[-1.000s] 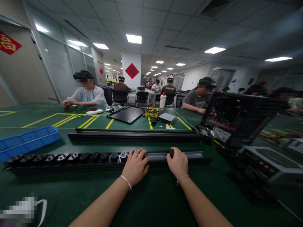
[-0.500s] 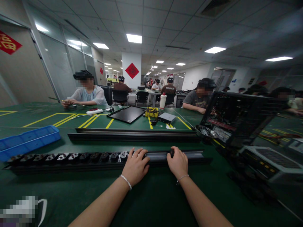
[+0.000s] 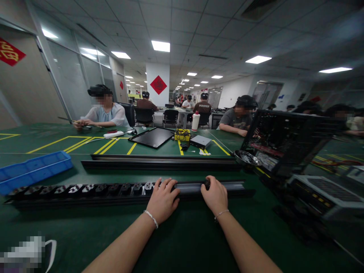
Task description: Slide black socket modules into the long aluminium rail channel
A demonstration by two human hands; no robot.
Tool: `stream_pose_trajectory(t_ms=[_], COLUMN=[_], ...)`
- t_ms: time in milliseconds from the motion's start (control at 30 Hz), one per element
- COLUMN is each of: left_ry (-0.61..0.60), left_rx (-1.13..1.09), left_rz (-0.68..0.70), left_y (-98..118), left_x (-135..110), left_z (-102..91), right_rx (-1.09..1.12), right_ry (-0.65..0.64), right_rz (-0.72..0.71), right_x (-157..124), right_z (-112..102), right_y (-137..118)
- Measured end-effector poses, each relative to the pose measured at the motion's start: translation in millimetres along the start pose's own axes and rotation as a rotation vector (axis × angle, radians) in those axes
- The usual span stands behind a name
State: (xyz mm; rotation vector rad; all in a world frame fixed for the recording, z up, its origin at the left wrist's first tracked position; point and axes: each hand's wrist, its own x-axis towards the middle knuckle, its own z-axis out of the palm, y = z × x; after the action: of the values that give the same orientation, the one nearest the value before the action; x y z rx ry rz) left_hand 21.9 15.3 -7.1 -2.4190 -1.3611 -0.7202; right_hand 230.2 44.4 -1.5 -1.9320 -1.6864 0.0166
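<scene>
A long black rail [image 3: 93, 203] lies across the green table in front of me. A row of small plug-like parts [image 3: 125, 188], some black and some with silvery faces, sits in its left part. My left hand [image 3: 163, 201] lies over the rail just right of this row, fingers spread and touching it; what is under the palm is hidden. My right hand [image 3: 215, 194] is closed around a small dark part [image 3: 207, 184] at the rail's right part, its thumb and fingers hiding most of it. A pale strip of channel [image 3: 188, 189] shows between my hands.
More black rails [image 3: 159, 163] lie beyond. A blue bin [image 3: 36, 167] stands at left, a metal bowl [image 3: 248, 158] and an open computer case [image 3: 287, 140] at right, with a power supply [image 3: 324, 197] nearer. Two people sit across the table.
My right hand has shifted very slightly to the right with the small dark part. My left hand stays in place on the rail.
</scene>
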Motion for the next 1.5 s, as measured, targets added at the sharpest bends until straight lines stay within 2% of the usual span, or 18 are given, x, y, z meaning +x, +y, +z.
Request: stream_pose_trajectory(t_ms=[367, 967, 1500], left_ry=[0.010, 0.028, -0.008], left_rx=[-0.011, -0.011, -0.005], left_rz=[0.000, 0.008, -0.006], left_y=[0.7, -0.6, -0.4], left_x=[0.0, -0.2, 0.2], left_z=[-0.8, 1.2, 0.1], right_rx=[-0.010, -0.013, -0.004], right_ry=[0.048, 0.046, 0.032], right_rz=[-0.003, 0.000, 0.014], right_x=[-1.2, 0.8, 1.3], right_z=[2.9, 3.0, 1.2], right_y=[1.9, 1.6, 0.7])
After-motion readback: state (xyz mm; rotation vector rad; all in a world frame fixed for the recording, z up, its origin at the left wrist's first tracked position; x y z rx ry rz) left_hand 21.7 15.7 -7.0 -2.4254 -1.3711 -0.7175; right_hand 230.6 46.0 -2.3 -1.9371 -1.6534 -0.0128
